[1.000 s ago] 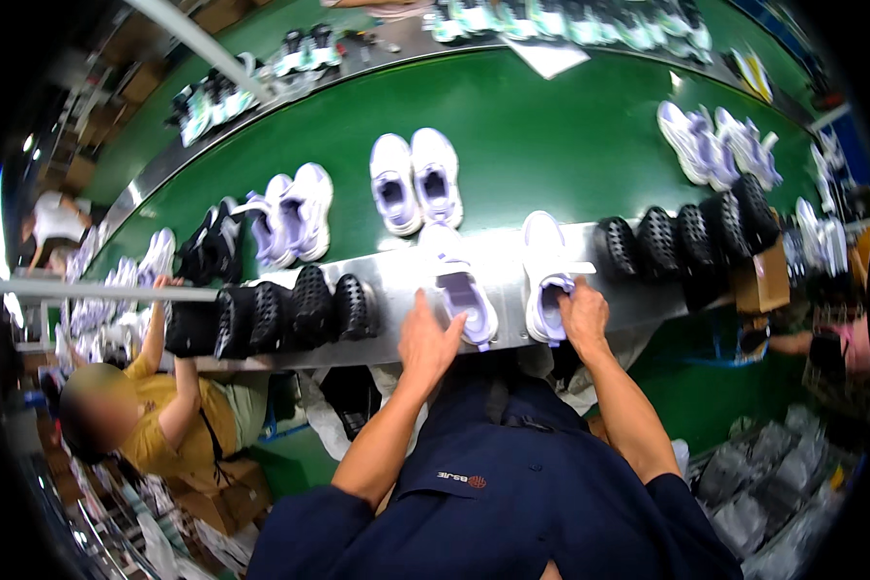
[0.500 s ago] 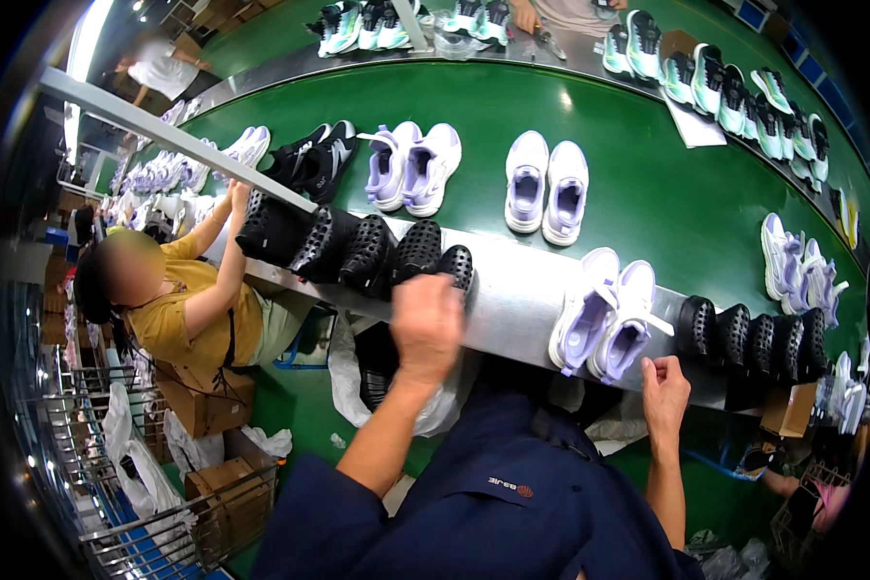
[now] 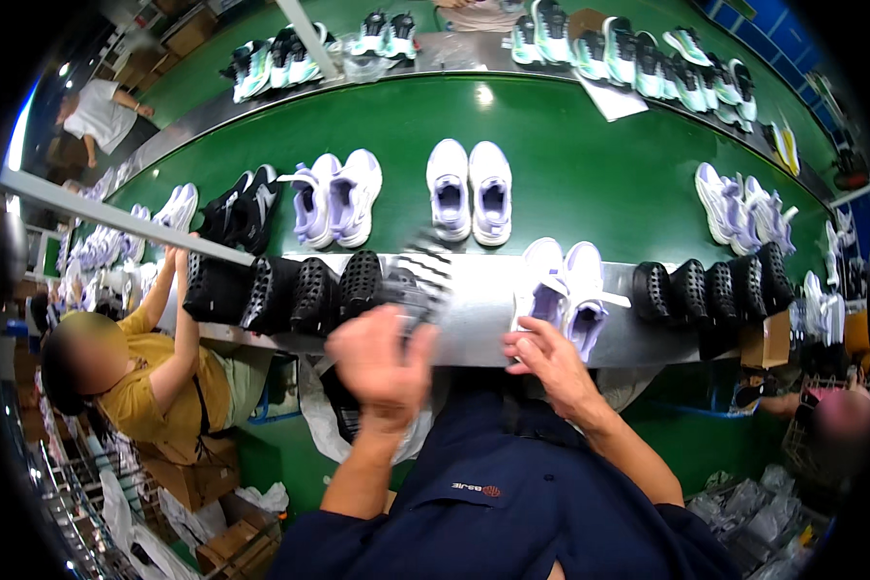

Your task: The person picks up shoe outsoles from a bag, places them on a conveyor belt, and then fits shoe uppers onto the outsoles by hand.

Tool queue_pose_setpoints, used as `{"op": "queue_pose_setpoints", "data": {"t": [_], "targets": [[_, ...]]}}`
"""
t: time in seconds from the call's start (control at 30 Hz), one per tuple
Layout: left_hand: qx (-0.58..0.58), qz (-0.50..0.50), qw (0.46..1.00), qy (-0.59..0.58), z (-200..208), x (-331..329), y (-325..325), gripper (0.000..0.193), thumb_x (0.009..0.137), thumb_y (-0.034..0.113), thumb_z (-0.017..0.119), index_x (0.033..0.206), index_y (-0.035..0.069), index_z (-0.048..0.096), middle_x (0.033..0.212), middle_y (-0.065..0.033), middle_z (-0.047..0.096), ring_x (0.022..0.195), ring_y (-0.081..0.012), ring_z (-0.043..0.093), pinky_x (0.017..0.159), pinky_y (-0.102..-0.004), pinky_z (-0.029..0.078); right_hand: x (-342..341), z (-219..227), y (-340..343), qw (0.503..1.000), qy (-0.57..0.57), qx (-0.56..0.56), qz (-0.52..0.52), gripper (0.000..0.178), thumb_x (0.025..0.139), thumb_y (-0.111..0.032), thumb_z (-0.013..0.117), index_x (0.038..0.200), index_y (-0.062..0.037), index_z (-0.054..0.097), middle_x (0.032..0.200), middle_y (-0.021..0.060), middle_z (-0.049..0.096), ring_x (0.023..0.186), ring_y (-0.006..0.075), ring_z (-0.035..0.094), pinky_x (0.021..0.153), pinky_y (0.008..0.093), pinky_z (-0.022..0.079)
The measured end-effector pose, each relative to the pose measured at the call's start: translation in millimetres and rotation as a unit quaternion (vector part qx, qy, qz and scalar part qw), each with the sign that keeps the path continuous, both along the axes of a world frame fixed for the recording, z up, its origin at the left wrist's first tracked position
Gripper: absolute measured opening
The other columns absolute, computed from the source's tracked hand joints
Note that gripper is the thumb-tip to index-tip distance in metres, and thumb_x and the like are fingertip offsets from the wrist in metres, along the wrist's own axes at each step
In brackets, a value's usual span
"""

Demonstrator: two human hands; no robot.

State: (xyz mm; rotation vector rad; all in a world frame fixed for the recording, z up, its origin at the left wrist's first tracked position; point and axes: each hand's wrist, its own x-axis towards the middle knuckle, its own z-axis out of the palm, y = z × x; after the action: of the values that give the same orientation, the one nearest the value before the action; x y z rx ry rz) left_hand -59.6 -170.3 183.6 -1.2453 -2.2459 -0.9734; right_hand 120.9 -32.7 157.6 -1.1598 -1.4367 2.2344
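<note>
My left hand [image 3: 385, 362], smeared by motion, grips a black perforated plastic shoe insert [image 3: 423, 275] whose ribbed, striped side shows. The insert is over the steel ledge, at the right end of a row of similar black inserts [image 3: 311, 295]. My right hand [image 3: 556, 367] has its fingers partly bent and apart at the heel of a white and lavender sneaker [image 3: 537, 275]. Whether the fingertips press on the heel I cannot tell. Beside that sneaker stands its mate [image 3: 584, 280], a loose strap sticking out to the right. Both toes point away from me.
Further sneaker pairs [image 3: 469, 193] stand on the green belt [image 3: 406, 121]. More black inserts [image 3: 715, 290] line the ledge [image 3: 474, 329] at right. A grey bar [image 3: 116, 215] crosses at left, near a person in a yellow shirt [image 3: 150, 377]. Mint and black shoes [image 3: 619, 58] sit on the far ledge.
My left hand has taken an insert from the row's right end and turned it. My right hand has moved left to the sneaker's heel. The view has shifted.
</note>
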Motion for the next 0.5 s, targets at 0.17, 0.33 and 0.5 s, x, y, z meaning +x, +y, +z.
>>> {"op": "queue_pose_setpoints", "data": {"t": [0.17, 0.33, 0.5], "targets": [[0.005, -0.25, 0.95, -0.187, -21, 57, 36, 0.041, 0.075, 0.018, 0.081, 0.109, 0.002, 0.064, 0.107, -0.0149, 0.061, 0.096, -0.0329, 0.058, 0.086, -0.0414, 0.046, 16, -10, 1, 0.975, 0.051, -0.205, -0.063, 0.028, 0.098, -0.031, 0.064, 0.112, -0.0068, 0.061, 0.094, -0.0009, 0.061, 0.08, 0.0074, 0.056, 0.063, 0.0248, 0.045], [-0.041, -0.265, 0.786, -0.557, -75, 54, 80, 0.045, 0.085, 0.018, 0.075, 0.124, -0.001, 0.061, 0.113, -0.0101, 0.064, 0.101, -0.0151, 0.059, 0.08, -0.0296, 0.05, 50, -19, 1, 0.992, -0.05, -0.071, 0.088, 0.04, 0.092, -0.033, 0.063, 0.112, 0.0018, 0.062, 0.094, 0.0043, 0.067, 0.084, 0.0162, 0.063, 0.072, 0.0319, 0.051], [-0.041, -0.19, 0.731, -0.654, -96, 69, 89, 0.018, 0.085, 0.006, 0.073, 0.102, 0.001, 0.067, 0.088, -0.0006, 0.065, 0.077, -0.0081, 0.057, 0.071, -0.0239, 0.049, 55, 29, -11, 0.833, -0.331, 0.4, 0.19, 0.058, 0.088, -0.05, 0.066, 0.102, 0.0055, 0.06, 0.077, 0.0233, 0.067, 0.078, 0.0406, 0.068, 0.069, 0.0472, 0.053]]}}
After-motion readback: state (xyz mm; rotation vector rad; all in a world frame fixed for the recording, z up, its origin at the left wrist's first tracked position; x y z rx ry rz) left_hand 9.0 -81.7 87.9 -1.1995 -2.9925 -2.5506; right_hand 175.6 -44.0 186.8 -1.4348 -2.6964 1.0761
